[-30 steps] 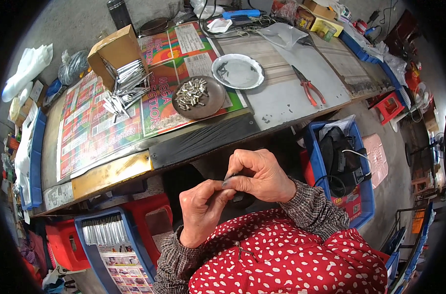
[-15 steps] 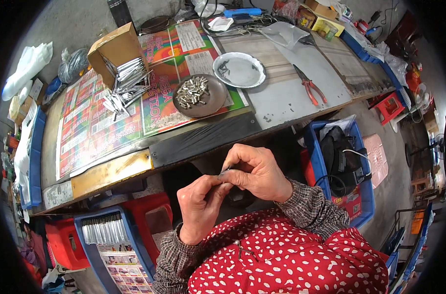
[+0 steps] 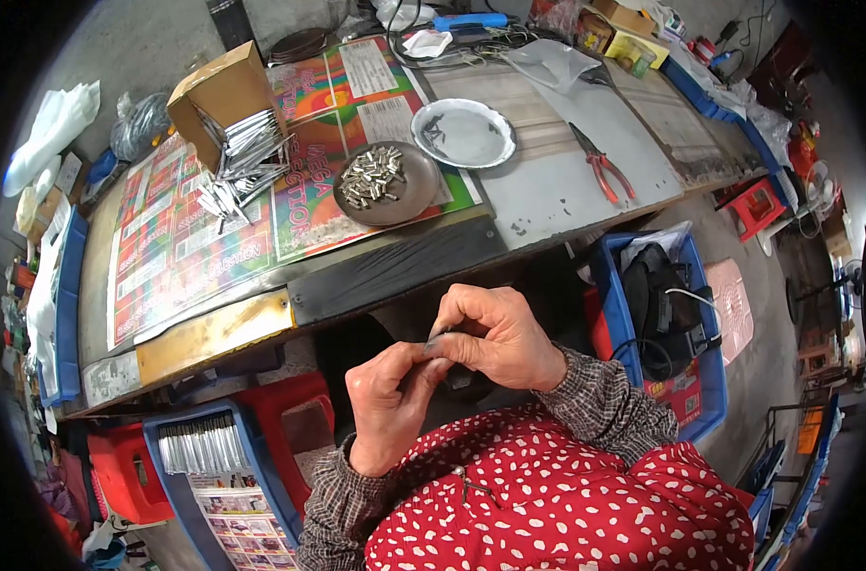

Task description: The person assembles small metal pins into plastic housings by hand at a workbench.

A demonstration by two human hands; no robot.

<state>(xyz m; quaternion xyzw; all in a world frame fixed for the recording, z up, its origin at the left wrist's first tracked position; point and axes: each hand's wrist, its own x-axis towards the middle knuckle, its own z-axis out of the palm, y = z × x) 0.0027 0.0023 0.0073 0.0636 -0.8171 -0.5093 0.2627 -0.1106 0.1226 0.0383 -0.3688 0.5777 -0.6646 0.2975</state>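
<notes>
My left hand (image 3: 387, 400) and my right hand (image 3: 498, 335) meet in front of the table edge, fingertips pinched against each other. Something small and dark shows between the fingers, mostly hidden, so I cannot make out its kind. Beyond my hands, on the table, a brown round dish (image 3: 416, 195) holds a heap of short silver metal tubes (image 3: 372, 175). Behind it to the right is a white plate (image 3: 481, 145) with a few small dark pieces (image 3: 434, 130). Long thin silver rods (image 3: 252, 143) spill from a cardboard box (image 3: 219, 90) at the left.
Red-handled pliers (image 3: 606, 171) lie on the table's right part. Below the right edge stands a blue crate (image 3: 707, 400) holding a black bag (image 3: 657, 300). Lower left, another blue crate (image 3: 159, 466) holds silver rods (image 3: 205, 445), beside a red stool (image 3: 305, 419). A clear plastic bag (image 3: 552, 65) lies farther back.
Almost nothing differs. Both hands stay pinched together in the same place, with only a very slight shift of the fingers and of the view.
</notes>
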